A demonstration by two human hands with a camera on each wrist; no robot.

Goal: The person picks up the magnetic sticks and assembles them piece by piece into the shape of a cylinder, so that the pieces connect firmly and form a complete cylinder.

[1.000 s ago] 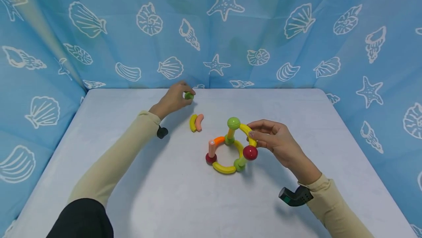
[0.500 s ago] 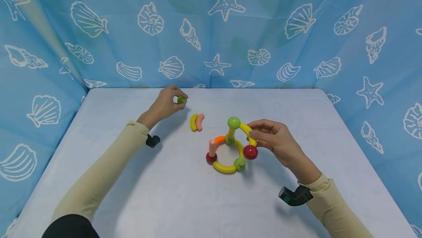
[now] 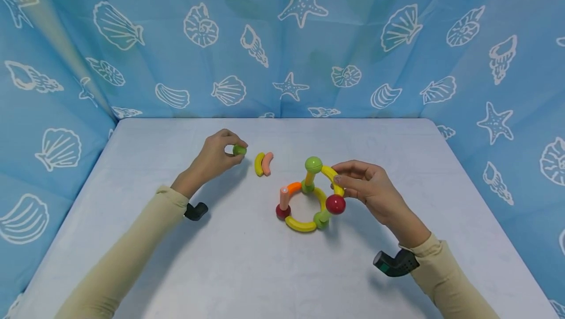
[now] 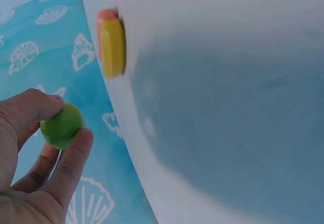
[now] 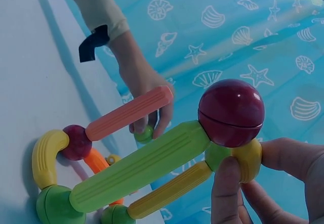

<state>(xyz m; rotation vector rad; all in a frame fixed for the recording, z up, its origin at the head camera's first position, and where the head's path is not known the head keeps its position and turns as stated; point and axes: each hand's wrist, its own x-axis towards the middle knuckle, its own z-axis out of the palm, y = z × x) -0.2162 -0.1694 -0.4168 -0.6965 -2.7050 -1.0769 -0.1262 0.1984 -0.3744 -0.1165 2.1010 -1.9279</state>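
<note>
My left hand (image 3: 216,153) pinches a green ball (image 4: 63,126) between thumb and fingers, held over the table left of the loose sticks. On the right, my right hand (image 3: 375,189) grips a curved yellow stick (image 3: 332,177) at the top of a ball-and-stick frame. That stick joins a green ball (image 3: 313,164) to a red ball (image 3: 335,204). Below, a ring of curved yellow and orange (image 3: 293,188) sticks with ball corners lies on the table. From its dark red ball (image 3: 283,212) rises a straight pink stick (image 5: 130,113) with a bare top end. A straight light green stick (image 5: 142,165) stands under the red ball.
A curved yellow stick (image 3: 259,164) and a curved pink stick (image 3: 267,164) lie side by side behind the frame, to its left. The white table (image 3: 247,270) ends at a blue shell-print curtain (image 3: 282,39).
My left hand has come back toward me and to the left from the far table edge, carrying the green ball. My right hand and the frame have stayed in place.
</note>
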